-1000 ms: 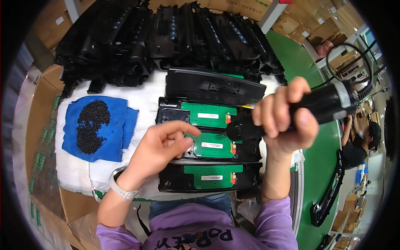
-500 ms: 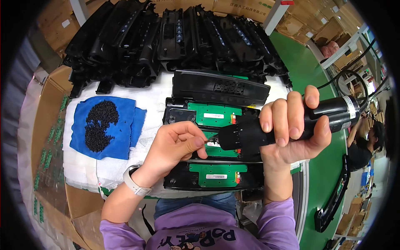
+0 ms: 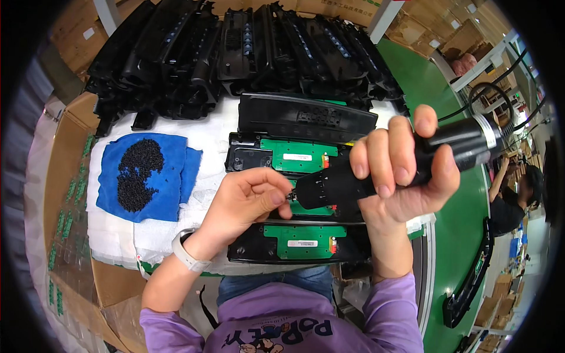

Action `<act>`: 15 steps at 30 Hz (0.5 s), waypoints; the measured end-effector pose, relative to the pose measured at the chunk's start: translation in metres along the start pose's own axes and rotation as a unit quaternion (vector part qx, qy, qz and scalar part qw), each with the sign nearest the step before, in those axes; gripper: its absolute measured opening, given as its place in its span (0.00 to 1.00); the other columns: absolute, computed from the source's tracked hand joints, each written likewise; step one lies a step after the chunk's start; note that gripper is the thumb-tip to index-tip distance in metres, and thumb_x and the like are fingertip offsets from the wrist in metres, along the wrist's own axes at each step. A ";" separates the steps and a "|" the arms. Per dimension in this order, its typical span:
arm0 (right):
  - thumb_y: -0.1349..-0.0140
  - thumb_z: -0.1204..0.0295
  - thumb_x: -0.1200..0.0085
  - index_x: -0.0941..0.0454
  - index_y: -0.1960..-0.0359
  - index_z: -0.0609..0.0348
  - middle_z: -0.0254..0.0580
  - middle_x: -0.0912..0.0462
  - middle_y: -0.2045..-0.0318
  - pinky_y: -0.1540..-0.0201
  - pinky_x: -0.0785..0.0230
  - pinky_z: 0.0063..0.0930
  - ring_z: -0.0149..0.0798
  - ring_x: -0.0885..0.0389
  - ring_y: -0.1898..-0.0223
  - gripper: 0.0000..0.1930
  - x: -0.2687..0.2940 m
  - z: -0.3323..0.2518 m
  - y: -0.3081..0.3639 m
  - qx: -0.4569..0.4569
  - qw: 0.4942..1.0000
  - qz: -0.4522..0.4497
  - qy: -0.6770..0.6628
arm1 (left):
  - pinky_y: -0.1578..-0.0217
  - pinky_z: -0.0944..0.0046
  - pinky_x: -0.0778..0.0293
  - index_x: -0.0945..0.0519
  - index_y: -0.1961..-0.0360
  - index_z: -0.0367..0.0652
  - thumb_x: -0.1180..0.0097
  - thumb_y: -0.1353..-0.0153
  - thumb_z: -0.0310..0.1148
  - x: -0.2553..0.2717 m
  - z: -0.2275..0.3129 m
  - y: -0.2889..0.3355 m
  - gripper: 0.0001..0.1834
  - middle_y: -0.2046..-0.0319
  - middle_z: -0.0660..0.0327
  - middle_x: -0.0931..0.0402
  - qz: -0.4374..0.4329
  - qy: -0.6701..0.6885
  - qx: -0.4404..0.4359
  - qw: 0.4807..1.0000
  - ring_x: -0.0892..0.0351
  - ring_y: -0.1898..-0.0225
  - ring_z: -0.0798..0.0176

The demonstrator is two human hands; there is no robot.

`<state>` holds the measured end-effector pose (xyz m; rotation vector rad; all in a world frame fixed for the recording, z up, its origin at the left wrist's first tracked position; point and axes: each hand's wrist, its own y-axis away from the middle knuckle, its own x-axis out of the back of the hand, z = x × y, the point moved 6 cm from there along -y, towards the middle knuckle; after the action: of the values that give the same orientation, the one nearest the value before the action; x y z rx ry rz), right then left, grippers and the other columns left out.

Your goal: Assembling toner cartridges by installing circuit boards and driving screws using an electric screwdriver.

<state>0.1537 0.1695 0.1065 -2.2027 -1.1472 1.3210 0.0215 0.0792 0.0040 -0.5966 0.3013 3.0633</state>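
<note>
My right hand (image 3: 400, 167) wraps round the body of a black corded electric screwdriver (image 3: 332, 187), which lies nearly level, its tip pointing left. Thumb and forefinger of my left hand (image 3: 250, 199) are pinched together right at that tip; whatever they hold is too small and hidden to make out. Under both hands are black plastic housings with green circuit boards: one board (image 3: 294, 157) beyond the hands, another partly covered by the screwdriver, and a third (image 3: 297, 242) nearer me. To the left, a heap of small black screws (image 3: 138, 176) lies on a blue cloth (image 3: 179, 197).
A black panel (image 3: 306, 117) lies beyond the boards. Several long black plastic housings (image 3: 235, 53) are piled along the far side. At left stands an open cardboard box (image 3: 73, 176). The screwdriver's cable (image 3: 512, 112) runs off right, where a person (image 3: 515, 203) is at the edge.
Both hands and the screwdriver have shifted slightly left in the picture, and the tool tilts a bit more. The gap between my left fingers and the screwdriver's nose has narrowed.
</note>
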 end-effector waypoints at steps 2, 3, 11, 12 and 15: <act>0.40 0.64 0.56 0.35 0.58 0.59 0.36 0.34 0.85 0.76 0.34 0.32 0.32 0.36 0.88 0.13 0.004 0.005 -0.004 -0.006 1.000 0.023 0.000 | 0.84 0.77 0.47 0.25 0.65 0.35 0.53 0.35 0.31 0.006 0.001 0.000 0.09 0.77 0.60 0.23 0.059 -0.044 -0.008 0.997 0.43 0.85 0.79; 0.41 0.66 0.55 0.35 0.59 0.60 0.36 0.35 0.86 0.78 0.35 0.30 0.32 0.36 0.88 0.12 0.006 0.009 -0.007 -0.027 0.999 0.020 0.039 | 0.82 0.77 0.45 0.26 0.64 0.34 0.55 0.34 0.34 0.020 0.007 0.002 0.12 0.76 0.60 0.23 0.122 -0.032 -0.066 0.990 0.42 0.84 0.79; 0.47 0.70 0.50 0.36 0.65 0.60 0.35 0.38 0.90 0.86 0.45 0.24 0.29 0.41 0.91 0.12 0.019 0.039 -0.010 -0.125 0.949 0.029 0.289 | 0.53 0.70 0.30 0.31 0.61 0.33 0.59 0.44 0.14 0.069 0.010 0.003 0.10 0.54 0.46 0.27 0.183 0.211 -0.136 0.950 0.26 0.56 0.64; 0.47 0.70 0.50 0.36 0.65 0.60 0.35 0.38 0.90 0.86 0.45 0.24 0.29 0.41 0.91 0.12 0.018 0.041 -0.010 -0.129 0.948 0.027 0.291 | 0.51 0.70 0.30 0.31 0.60 0.33 0.60 0.44 0.13 0.066 0.009 0.003 0.11 0.53 0.46 0.28 0.175 0.197 -0.131 0.956 0.26 0.53 0.62; 0.51 0.73 0.42 0.30 0.72 0.65 0.36 0.29 0.85 0.86 0.42 0.19 0.28 0.33 0.89 0.10 0.023 0.043 -0.010 -0.122 0.968 0.078 0.203 | 0.49 0.68 0.30 0.30 0.59 0.32 0.61 0.40 0.16 0.051 0.010 0.001 0.10 0.51 0.46 0.29 0.156 0.161 -0.126 0.966 0.26 0.51 0.60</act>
<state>0.1183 0.1883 0.0772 -2.6256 -1.0373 0.7515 -0.0299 0.0784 -0.0055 -1.1719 0.0009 3.3205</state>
